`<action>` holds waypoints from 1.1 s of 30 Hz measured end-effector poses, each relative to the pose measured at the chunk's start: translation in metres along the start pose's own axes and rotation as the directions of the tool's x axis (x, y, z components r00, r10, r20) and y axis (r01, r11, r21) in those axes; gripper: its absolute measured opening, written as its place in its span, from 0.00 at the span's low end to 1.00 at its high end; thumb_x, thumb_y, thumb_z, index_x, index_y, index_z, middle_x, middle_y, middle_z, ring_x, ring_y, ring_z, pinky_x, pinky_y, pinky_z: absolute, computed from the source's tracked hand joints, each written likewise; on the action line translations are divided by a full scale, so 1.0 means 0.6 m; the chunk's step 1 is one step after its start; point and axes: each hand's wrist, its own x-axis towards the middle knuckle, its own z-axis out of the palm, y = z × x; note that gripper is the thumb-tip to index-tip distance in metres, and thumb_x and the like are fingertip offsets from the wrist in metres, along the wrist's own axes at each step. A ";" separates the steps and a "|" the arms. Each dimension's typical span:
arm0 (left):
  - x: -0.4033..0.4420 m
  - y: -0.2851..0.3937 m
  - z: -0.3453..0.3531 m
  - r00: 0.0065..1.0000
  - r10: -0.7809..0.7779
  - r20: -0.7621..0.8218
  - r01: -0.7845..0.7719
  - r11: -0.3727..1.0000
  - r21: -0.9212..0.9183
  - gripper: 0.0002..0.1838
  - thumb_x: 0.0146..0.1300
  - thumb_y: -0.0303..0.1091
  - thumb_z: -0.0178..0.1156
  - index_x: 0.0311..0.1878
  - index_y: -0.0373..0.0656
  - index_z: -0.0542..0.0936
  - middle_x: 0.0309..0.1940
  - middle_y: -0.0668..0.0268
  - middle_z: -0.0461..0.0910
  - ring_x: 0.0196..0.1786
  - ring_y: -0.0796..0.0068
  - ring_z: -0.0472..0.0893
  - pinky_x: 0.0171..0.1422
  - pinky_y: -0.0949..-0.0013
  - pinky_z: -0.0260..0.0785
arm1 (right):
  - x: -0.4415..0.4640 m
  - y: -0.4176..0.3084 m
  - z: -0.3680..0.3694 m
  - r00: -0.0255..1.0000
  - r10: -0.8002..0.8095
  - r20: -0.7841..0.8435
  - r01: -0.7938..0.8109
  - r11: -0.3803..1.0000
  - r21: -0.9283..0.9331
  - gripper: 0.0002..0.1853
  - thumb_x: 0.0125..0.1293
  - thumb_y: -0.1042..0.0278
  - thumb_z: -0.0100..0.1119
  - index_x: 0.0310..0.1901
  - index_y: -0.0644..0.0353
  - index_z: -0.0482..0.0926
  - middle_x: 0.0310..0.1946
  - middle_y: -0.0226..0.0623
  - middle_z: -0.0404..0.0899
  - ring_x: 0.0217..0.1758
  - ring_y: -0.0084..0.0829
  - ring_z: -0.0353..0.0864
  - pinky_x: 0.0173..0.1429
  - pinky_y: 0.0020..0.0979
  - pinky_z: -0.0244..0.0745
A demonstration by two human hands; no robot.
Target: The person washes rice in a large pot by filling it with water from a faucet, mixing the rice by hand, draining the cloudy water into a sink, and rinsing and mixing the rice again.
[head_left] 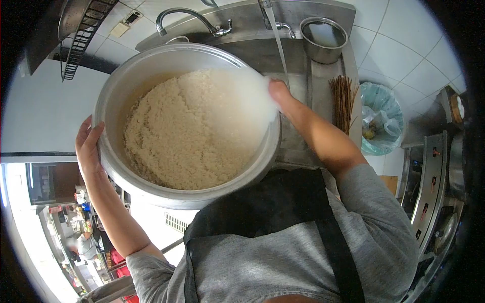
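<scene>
Steel sink (260, 50) stood at upper centre; my left hand (90, 141) and right hand (279, 93) clasped the pot (151, 68), seemingly draining rice (174, 134), needing steady tilt.

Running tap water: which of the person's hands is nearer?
Right. The right hand is close to the water, at the pot rim; the left hand grips the opposite side.

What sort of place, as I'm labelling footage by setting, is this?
Probably a commercial kitchen: a large metal pot of what looks like rice, a steel sink with running water, and a black apron.
</scene>
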 end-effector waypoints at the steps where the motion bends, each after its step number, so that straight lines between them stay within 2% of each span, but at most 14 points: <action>1: 0.000 0.001 0.001 1.000 -0.002 -0.010 0.002 1.000 0.007 0.23 0.54 0.27 0.60 0.53 0.28 0.70 0.37 0.54 0.79 0.37 0.69 0.80 0.44 0.72 0.71 | 0.003 0.005 -0.001 1.000 -0.021 0.013 0.021 1.000 0.004 0.17 0.67 0.60 0.41 0.40 0.61 0.78 0.34 0.40 0.79 0.35 0.30 0.77 0.38 0.35 0.73; 3: -0.002 0.004 0.005 1.000 -0.006 -0.031 0.006 1.000 0.020 0.23 0.54 0.27 0.60 0.53 0.28 0.70 0.37 0.54 0.79 0.38 0.69 0.80 0.45 0.72 0.71 | 0.013 0.017 -0.005 0.997 -0.063 0.040 0.062 0.998 0.014 0.18 0.67 0.60 0.41 0.39 0.63 0.78 0.34 0.40 0.79 0.34 0.30 0.77 0.38 0.36 0.72; 6: -0.006 0.008 0.008 1.000 0.007 -0.009 -0.007 1.000 0.011 0.23 0.54 0.27 0.60 0.54 0.27 0.69 0.38 0.54 0.79 0.39 0.69 0.80 0.45 0.72 0.70 | 0.046 0.046 -0.003 0.999 -0.030 -0.020 0.030 0.999 -0.010 0.19 0.68 0.58 0.42 0.37 0.65 0.79 0.33 0.41 0.79 0.34 0.31 0.76 0.38 0.38 0.71; 9: -0.008 0.010 0.011 1.000 0.010 0.003 -0.010 1.000 -0.001 0.24 0.55 0.27 0.60 0.54 0.28 0.69 0.37 0.54 0.79 0.38 0.69 0.80 0.45 0.72 0.71 | 0.059 0.058 -0.007 0.998 -0.044 -0.034 0.042 0.997 -0.068 0.18 0.69 0.61 0.40 0.39 0.68 0.77 0.33 0.43 0.79 0.33 0.33 0.78 0.39 0.36 0.74; 12: -0.014 0.018 0.021 1.000 -0.009 -0.022 0.010 1.000 0.017 0.23 0.55 0.26 0.59 0.54 0.28 0.69 0.36 0.53 0.80 0.37 0.69 0.80 0.44 0.72 0.71 | 0.003 0.002 -0.006 0.998 0.037 -0.055 -0.044 0.989 -0.141 0.20 0.69 0.59 0.40 0.41 0.71 0.76 0.34 0.44 0.78 0.34 0.35 0.78 0.41 0.37 0.74; 18: -0.010 0.013 0.016 1.000 0.018 -0.016 -0.018 1.000 0.016 0.23 0.55 0.27 0.59 0.54 0.27 0.69 0.36 0.52 0.80 0.37 0.69 0.81 0.43 0.71 0.73 | 0.013 0.008 0.000 0.991 0.106 -0.081 -0.101 0.993 0.063 0.21 0.69 0.59 0.40 0.41 0.73 0.75 0.36 0.48 0.78 0.35 0.37 0.79 0.40 0.39 0.74; 21: -0.013 0.020 0.017 1.000 0.019 0.010 -0.019 0.999 0.034 0.23 0.56 0.27 0.58 0.54 0.27 0.68 0.36 0.51 0.79 0.37 0.68 0.81 0.42 0.72 0.73 | 0.000 -0.003 -0.005 0.985 0.168 -0.043 -0.154 0.962 0.228 0.21 0.69 0.59 0.41 0.41 0.72 0.75 0.38 0.48 0.78 0.36 0.38 0.79 0.41 0.40 0.75; 30: -0.008 0.015 0.013 1.000 0.012 0.024 -0.012 1.000 -0.023 0.25 0.55 0.25 0.59 0.55 0.25 0.65 0.38 0.50 0.78 0.38 0.66 0.80 0.43 0.70 0.74 | 0.005 -0.001 -0.004 0.983 0.178 -0.033 -0.160 0.939 0.304 0.18 0.68 0.62 0.42 0.39 0.71 0.75 0.37 0.49 0.77 0.36 0.41 0.79 0.40 0.45 0.76; 33: -0.008 0.018 0.014 0.999 0.018 0.041 -0.017 1.000 -0.012 0.25 0.55 0.25 0.59 0.55 0.25 0.65 0.38 0.50 0.79 0.38 0.66 0.80 0.43 0.71 0.74 | 0.034 0.027 -0.007 0.986 0.162 0.035 -0.164 0.923 0.348 0.16 0.68 0.64 0.41 0.38 0.70 0.75 0.37 0.48 0.77 0.37 0.41 0.79 0.41 0.45 0.77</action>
